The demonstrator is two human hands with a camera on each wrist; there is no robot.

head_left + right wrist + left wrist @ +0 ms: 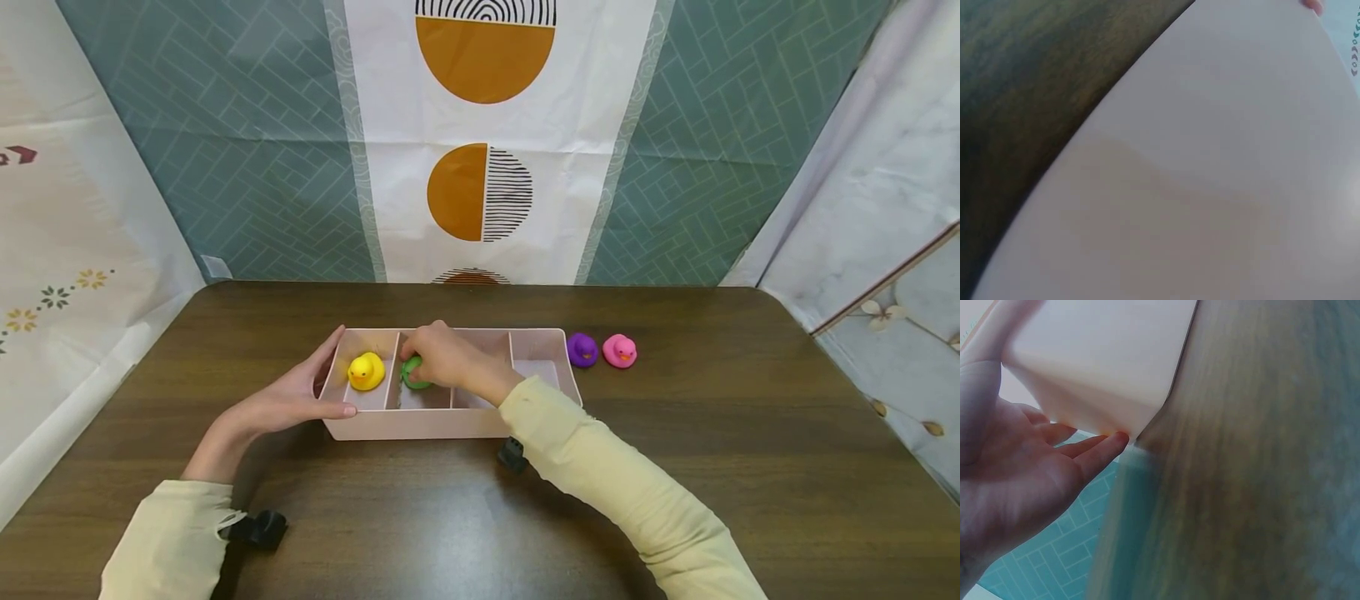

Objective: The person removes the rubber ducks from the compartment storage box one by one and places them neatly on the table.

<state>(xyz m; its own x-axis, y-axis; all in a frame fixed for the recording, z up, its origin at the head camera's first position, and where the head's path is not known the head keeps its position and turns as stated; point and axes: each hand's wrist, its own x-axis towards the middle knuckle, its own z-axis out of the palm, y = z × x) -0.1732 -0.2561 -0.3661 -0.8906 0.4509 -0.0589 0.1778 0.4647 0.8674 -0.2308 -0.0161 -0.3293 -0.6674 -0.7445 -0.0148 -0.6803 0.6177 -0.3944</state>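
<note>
A pale pink box (420,425) with a row of compartments sits on the table. My left hand (288,396) holds its left end, thumb over the front rim and fingers along the end wall, as the left wrist view also shows. A yellow rubber duck (367,372) sits in the leftmost compartment. Reaching into the second compartment, my right hand (453,360) pinches a green rubber duck (412,375), partly hidden by the fingers. In the right wrist view the box's front wall (1197,125) fills most of the picture.
Just right of the box, a purple rubber duck (582,351) and a pink rubber duck (620,352) stand side by side on the brown wooden table (360,517). Dark wrist cameras hang under both sleeves. A patterned cloth (285,167) rises behind the table's back edge.
</note>
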